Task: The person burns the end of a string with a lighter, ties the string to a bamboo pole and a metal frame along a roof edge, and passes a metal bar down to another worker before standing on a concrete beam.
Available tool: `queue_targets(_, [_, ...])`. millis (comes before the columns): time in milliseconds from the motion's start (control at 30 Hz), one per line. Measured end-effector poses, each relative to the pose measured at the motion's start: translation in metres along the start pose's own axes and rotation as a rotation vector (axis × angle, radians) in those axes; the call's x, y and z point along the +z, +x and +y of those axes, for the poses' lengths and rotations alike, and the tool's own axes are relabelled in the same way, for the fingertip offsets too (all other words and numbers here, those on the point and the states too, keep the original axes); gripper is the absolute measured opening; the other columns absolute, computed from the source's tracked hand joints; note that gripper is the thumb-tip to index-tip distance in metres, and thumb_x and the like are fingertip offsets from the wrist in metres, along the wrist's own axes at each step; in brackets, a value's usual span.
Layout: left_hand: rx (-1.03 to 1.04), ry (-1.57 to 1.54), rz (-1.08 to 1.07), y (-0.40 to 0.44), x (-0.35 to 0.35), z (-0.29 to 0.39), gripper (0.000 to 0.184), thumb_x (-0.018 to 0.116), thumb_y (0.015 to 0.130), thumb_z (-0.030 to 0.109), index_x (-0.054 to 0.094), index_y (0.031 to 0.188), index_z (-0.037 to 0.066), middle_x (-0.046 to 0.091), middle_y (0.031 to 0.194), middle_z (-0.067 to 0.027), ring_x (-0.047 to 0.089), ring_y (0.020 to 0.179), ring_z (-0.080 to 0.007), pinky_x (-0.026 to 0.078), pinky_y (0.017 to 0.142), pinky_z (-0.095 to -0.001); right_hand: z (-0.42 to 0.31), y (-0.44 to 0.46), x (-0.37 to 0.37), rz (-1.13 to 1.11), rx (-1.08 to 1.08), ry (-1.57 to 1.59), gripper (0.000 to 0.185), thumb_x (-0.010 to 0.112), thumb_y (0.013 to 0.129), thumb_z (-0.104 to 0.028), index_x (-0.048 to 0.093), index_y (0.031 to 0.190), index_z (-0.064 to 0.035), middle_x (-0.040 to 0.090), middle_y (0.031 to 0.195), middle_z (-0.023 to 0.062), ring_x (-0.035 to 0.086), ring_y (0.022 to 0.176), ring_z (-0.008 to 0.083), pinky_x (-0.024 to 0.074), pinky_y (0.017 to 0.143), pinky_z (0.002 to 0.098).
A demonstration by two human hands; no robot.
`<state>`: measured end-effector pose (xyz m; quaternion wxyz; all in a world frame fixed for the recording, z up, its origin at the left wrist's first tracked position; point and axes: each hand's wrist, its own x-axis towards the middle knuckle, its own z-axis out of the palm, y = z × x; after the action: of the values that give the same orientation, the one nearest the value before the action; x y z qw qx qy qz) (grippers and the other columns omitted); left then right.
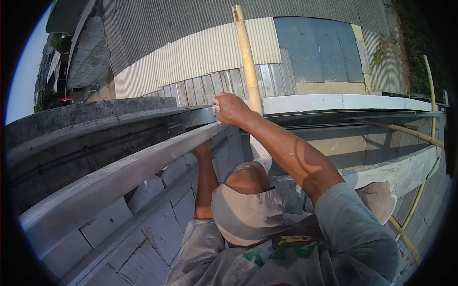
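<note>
My right hand (231,109) is closed at the far end of the wall, the fingers pinched together. What they hold, if anything, is too small to make out. A long grey metal bar (129,164) runs from the lower left up to just below this hand. Under the bar's far end my left hand (202,150) reaches in, with its fingers hidden behind the bar. Close beyond my right hand, a bamboo pole (247,57) rises. Light block masonry (107,221) with rough joints lies below the bar.
Corrugated roofing (191,55) and a blue sheet (317,50) spread out beyond the wall. A white block ledge (348,102) runs right, a thin line just below it. Bamboo poles (410,132) cross at right. A grey concrete ledge (71,126) stands at left.
</note>
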<state>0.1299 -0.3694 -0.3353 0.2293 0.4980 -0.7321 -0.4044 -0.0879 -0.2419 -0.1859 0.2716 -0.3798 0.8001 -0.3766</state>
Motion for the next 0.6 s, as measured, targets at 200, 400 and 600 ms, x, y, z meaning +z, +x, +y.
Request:
queue_targets(200, [-0.31, -0.753, 0.017, 0.035, 0.006, -0.025, 0.028, 0.063, 0.084, 0.017, 0.057, 0.104, -0.001, 0.061, 0.102, -0.0155, 0.056, 0.094, -0.0293, 0.045, 0.085, -0.0422, 0.011, -0.015, 0.015, 0.088, -0.01, 0.138, 0.027, 0.064, 0.077, -0.02, 0.064, 0.095, 0.0007, 0.059, 0.099, 0.0183, 0.057, 0.097, 0.035, 0.0459, 0.085, 0.0406])
queue_targets(400, [-0.381, -0.483, -0.153, 0.01, 0.044, 0.027, 0.029, 0.063, 0.084, 0.017, 0.057, 0.106, -0.001, 0.061, 0.104, -0.0142, 0.057, 0.096, -0.0271, 0.045, 0.085, -0.0408, -0.002, -0.031, 0.003, 0.167, -0.065, 0.184, 0.03, 0.062, 0.076, -0.013, 0.055, 0.103, -0.0028, 0.051, 0.11, 0.0143, 0.053, 0.106, 0.033, 0.0444, 0.088, 0.0416])
queue_targets(600, [-0.387, -0.452, -0.218, 0.0, 0.044, 0.044, 0.03, 0.063, 0.085, 0.017, 0.057, 0.109, 0.0, 0.061, 0.106, -0.0128, 0.057, 0.098, -0.0248, 0.045, 0.086, -0.0394, 0.01, -0.077, -0.004, 0.168, 0.15, 0.2, 0.026, 0.06, 0.076, -0.013, 0.054, 0.098, -0.0011, 0.051, 0.104, 0.0155, 0.055, 0.103, 0.0326, 0.045, 0.087, 0.0415])
